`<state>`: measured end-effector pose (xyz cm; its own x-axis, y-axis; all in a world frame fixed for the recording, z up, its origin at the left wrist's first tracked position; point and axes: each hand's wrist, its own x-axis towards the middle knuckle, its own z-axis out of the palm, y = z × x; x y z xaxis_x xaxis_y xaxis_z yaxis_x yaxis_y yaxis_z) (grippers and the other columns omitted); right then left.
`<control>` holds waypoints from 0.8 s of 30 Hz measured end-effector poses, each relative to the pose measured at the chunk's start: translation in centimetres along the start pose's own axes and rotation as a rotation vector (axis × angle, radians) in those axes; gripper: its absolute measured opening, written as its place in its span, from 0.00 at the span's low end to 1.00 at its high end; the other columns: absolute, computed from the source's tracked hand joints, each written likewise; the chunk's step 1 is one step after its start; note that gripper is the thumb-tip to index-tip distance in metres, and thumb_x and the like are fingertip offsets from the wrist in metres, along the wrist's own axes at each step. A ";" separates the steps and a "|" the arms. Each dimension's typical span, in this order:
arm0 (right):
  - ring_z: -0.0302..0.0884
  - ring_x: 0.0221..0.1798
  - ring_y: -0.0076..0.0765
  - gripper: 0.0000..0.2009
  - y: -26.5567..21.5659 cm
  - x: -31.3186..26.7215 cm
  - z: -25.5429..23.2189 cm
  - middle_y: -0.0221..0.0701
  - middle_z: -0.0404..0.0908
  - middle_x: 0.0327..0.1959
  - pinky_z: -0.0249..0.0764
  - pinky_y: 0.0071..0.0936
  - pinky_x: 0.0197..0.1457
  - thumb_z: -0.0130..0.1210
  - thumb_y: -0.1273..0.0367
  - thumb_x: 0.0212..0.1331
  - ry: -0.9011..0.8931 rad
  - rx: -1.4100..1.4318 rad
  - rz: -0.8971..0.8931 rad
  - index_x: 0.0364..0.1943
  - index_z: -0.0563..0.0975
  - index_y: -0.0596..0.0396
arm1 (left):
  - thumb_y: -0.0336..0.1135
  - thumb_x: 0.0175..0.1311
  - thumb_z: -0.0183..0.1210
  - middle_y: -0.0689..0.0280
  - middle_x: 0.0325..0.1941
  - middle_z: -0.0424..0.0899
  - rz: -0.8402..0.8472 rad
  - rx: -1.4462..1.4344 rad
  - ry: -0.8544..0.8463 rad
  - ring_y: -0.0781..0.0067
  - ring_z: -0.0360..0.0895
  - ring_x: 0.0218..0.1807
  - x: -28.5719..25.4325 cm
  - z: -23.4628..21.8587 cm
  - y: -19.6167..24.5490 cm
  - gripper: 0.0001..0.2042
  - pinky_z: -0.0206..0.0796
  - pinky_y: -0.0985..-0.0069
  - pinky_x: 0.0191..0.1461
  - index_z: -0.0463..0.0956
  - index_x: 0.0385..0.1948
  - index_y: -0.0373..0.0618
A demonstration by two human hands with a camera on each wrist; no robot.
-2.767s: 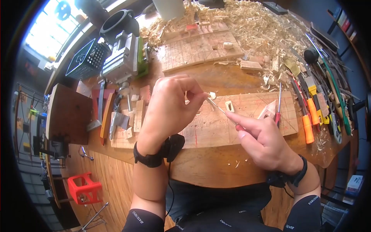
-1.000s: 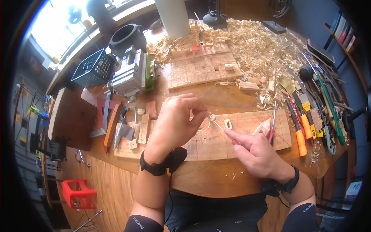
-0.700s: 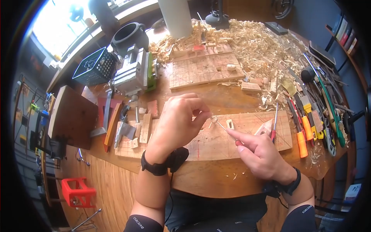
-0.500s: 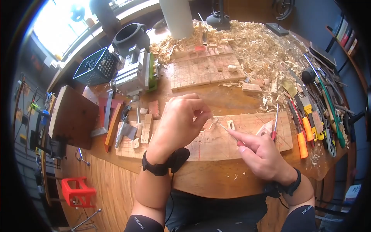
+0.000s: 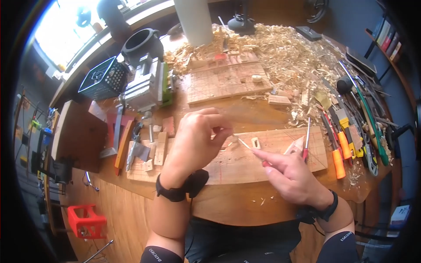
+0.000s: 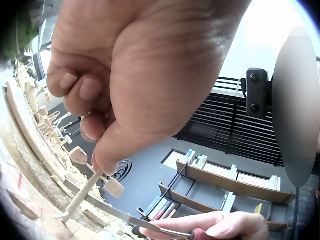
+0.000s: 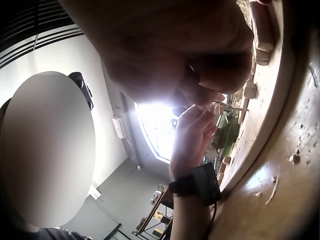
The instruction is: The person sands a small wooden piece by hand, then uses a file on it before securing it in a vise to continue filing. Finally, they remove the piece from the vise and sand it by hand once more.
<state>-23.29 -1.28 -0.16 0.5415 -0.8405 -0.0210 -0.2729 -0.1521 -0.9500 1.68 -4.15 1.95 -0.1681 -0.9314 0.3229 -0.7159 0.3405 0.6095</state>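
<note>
In the head view my left hand point(image 5: 197, 138) is over the wooden board point(image 5: 228, 168), thumb and fingertips pinching a small carved wooden piece. The left wrist view shows this piece point(image 6: 80, 197) as a thin stick crossed by a short bar with a blocky knob point(image 6: 113, 188) at each end. My right hand point(image 5: 291, 173) grips a slim knife by its red handle point(image 6: 200, 234), index finger extended along it. Its narrow blade point(image 6: 107, 207) points toward the left fingertips and crosses the stick in that view.
On the board lie a slotted wooden piece point(image 5: 255, 142), a wedge-shaped block point(image 5: 294, 145) and a red-handled tool point(image 5: 306, 147). A metal vise point(image 5: 142, 85) stands left. Shavings point(image 5: 289, 57) heap at the back; orange-handled tools point(image 5: 338, 162) line the right side.
The head view has tilted, so the bench and both hands sit lower in it. More of the carved piece shows below my left fingertips. Both grips stay the same.
</note>
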 end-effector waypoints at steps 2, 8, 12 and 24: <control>0.63 0.19 0.17 0.23 0.1 0.4 -0.1 0.29 0.67 0.14 0.62 0.26 0.25 0.50 0.71 0.68 -0.077 -0.065 0.085 0.65 0.74 0.67 | 0.27 0.55 0.71 0.60 0.27 0.83 0.017 0.006 -0.005 0.66 0.78 0.28 0.1 0.0 0.0 0.03 0.70 0.70 0.35 0.87 0.30 0.40; 0.63 0.23 0.15 0.23 -0.5 0.3 -0.4 0.25 0.71 0.20 0.62 0.23 0.29 0.48 0.73 0.69 -0.071 -0.031 0.050 0.67 0.73 0.66 | 0.27 0.56 0.71 0.62 0.26 0.82 0.012 0.012 0.001 0.68 0.78 0.28 0.1 0.0 0.1 0.03 0.70 0.71 0.34 0.87 0.30 0.40; 0.63 0.28 0.12 0.24 -0.9 0.0 -0.5 0.21 0.75 0.28 0.63 0.17 0.33 0.46 0.76 0.69 -0.093 -0.022 0.114 0.69 0.72 0.65 | 0.26 0.55 0.71 0.62 0.26 0.82 0.027 -0.004 0.009 0.69 0.78 0.28 0.1 0.0 -0.2 0.04 0.69 0.72 0.34 0.88 0.31 0.40; 0.64 0.29 0.11 0.23 -1.2 0.4 -0.7 0.21 0.74 0.27 0.62 0.18 0.33 0.46 0.76 0.70 -0.161 -0.094 0.173 0.69 0.72 0.64 | 0.26 0.56 0.70 0.59 0.29 0.85 -0.035 0.024 -0.018 0.60 0.83 0.31 0.1 -0.3 0.4 0.02 0.73 0.66 0.39 0.88 0.30 0.41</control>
<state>-23.30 -1.84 1.19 0.5978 -0.7656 -0.2374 -0.4410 -0.0667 -0.8950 1.63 -4.02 2.44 -0.1547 -0.9449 0.2886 -0.7373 0.3049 0.6029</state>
